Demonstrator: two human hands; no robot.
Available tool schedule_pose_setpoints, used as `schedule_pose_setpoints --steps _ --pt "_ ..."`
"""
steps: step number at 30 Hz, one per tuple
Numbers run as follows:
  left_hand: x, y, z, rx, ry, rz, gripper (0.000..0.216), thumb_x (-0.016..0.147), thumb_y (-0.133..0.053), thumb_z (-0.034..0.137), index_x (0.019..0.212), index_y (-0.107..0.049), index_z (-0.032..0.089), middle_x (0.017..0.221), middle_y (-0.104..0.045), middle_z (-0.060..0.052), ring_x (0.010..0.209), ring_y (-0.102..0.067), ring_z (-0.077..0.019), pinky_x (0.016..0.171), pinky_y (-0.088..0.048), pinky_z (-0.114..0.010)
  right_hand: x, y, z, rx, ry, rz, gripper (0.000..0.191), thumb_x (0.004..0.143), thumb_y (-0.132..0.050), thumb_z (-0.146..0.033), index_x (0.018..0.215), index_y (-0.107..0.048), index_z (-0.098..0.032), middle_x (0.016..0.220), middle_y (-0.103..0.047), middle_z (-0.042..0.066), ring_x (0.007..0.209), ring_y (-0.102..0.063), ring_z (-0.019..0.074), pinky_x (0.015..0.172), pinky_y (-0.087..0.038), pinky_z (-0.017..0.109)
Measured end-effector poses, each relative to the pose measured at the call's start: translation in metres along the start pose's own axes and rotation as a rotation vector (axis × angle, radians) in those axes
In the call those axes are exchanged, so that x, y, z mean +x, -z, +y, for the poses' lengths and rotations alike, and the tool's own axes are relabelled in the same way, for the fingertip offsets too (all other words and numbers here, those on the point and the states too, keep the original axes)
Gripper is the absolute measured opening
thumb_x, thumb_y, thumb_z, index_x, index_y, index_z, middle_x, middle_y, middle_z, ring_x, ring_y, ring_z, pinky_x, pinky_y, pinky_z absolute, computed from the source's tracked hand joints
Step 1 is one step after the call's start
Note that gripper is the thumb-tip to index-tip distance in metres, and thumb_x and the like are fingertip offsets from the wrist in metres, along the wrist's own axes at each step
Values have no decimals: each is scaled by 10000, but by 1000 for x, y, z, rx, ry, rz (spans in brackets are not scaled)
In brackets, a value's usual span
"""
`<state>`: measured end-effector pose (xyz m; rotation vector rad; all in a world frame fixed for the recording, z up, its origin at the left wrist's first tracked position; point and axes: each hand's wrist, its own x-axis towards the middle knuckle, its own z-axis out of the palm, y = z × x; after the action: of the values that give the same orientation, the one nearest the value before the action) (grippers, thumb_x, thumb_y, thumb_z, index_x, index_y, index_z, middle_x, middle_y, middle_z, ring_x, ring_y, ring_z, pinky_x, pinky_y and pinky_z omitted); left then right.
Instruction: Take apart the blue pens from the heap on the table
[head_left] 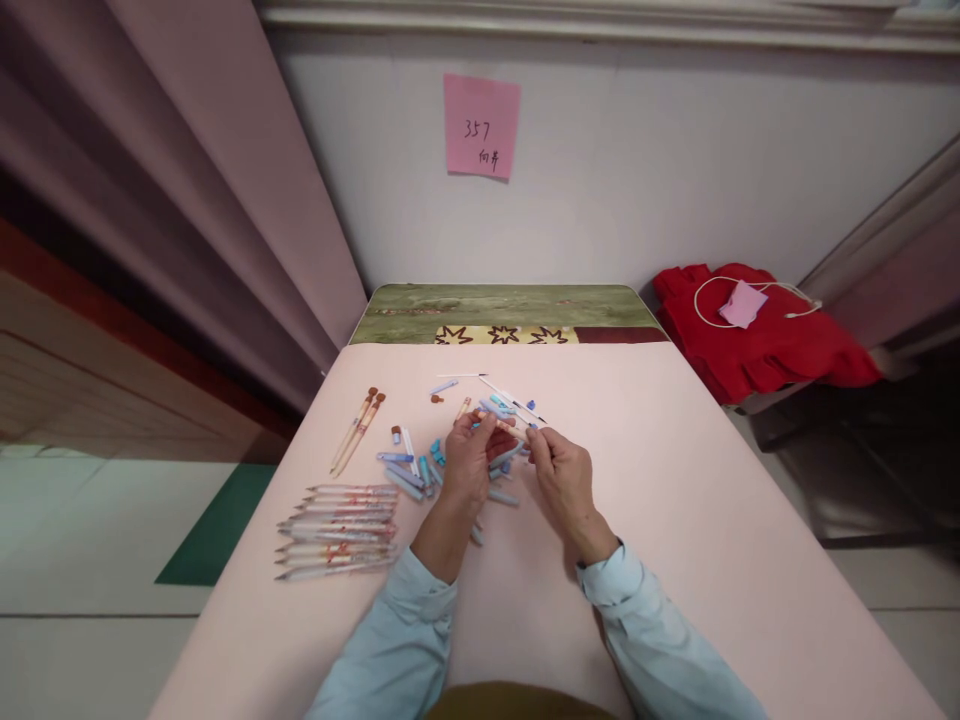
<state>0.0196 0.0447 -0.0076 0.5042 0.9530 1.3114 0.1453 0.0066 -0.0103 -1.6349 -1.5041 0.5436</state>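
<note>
My left hand (466, 462) and my right hand (564, 478) meet over the middle of a pale pink table (675, 480). Together they grip a thin pen part (507, 428) that runs between their fingertips. Around and under the hands lie several loose blue and white pen pieces (409, 470). To the left, several assembled pens (337, 530) lie side by side in a row. Two brown-capped pens (358, 430) rest farther back on the left. More thin refills and caps (495, 395) lie just beyond the hands.
A pink sticky note (481, 125) hangs on the wall ahead. A green patterned surface (502, 312) adjoins the table's far edge. At the right, red cloth (750, 335) with a white cable and pink slip lies on a seat. A curtain (225, 200) hangs left.
</note>
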Motion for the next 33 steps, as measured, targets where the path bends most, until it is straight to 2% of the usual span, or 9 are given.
schedule_pose_setpoints --steps 2,4,8,12,16,19,24,28,33 --pt "0 0 0 6 -1 -1 378 670 -820 364 842 -554 158 779 -745 -66 653 -712 -168 639 -577 -284 1 0 0 -38 -9 19 450 978 -372 -481 696 -603 -217 628 -613 3 572 -542 148 553 -312 249" --pt "0 -1 0 3 -3 1 372 669 -820 362 834 -557 157 766 -739 -58 648 -711 -169 634 -575 -283 0 1 -3 -52 -15 28 375 974 -375 -459 823 -624 -223 653 -621 -2 581 -552 154 554 -316 249" --pt "1 0 -1 -15 -10 10 360 662 -824 344 811 -553 159 732 -727 -35 626 -704 -159 617 -570 -269 -1 2 -7 18 -39 6 253 878 -537 -412 1038 -535 -216 618 -561 -57 520 -525 145 530 -339 233" --pt "2 1 -2 -10 -1 2 359 661 -825 344 820 -564 156 734 -732 -46 633 -707 -167 616 -575 -276 -1 1 -5 65 -39 0 191 908 -498 -407 874 -543 -225 554 -500 -68 480 -461 128 510 -322 226" --pt "2 1 -1 13 13 -13 333 683 -812 350 823 -589 145 762 -744 -71 655 -715 -175 633 -577 -281 1 -1 0 75 -41 -14 423 960 -409 -478 699 -602 -208 575 -578 -12 538 -523 136 543 -343 230" --pt "2 2 -1 22 23 -9 324 680 -814 342 817 -600 141 783 -751 -82 662 -718 -178 645 -580 -287 2 -1 0 44 -60 -19 470 971 -372 -490 728 -662 -212 607 -628 7 558 -555 147 546 -346 234" --pt "4 3 -2 -4 16 -1 316 666 -823 334 815 -625 136 771 -750 -70 656 -717 -171 621 -572 -262 -1 1 -8 26 -44 -21 261 878 -540 -470 960 -574 -224 564 -552 -60 497 -509 142 514 -332 227" --pt "3 3 -3 8 35 -10 316 667 -827 341 803 -636 129 771 -752 -80 660 -717 -168 636 -576 -263 -1 0 -8 81 -35 -11 220 885 -529 -443 853 -547 -226 553 -510 -69 469 -457 123 492 -315 219" --pt "1 1 -1 20 23 -44 321 678 -819 350 814 -636 125 827 -761 -104 676 -716 -168 672 -585 -280 0 -1 -2 105 -38 -25 415 951 -427 -475 695 -621 -212 598 -602 -9 567 -547 147 553 -351 234"
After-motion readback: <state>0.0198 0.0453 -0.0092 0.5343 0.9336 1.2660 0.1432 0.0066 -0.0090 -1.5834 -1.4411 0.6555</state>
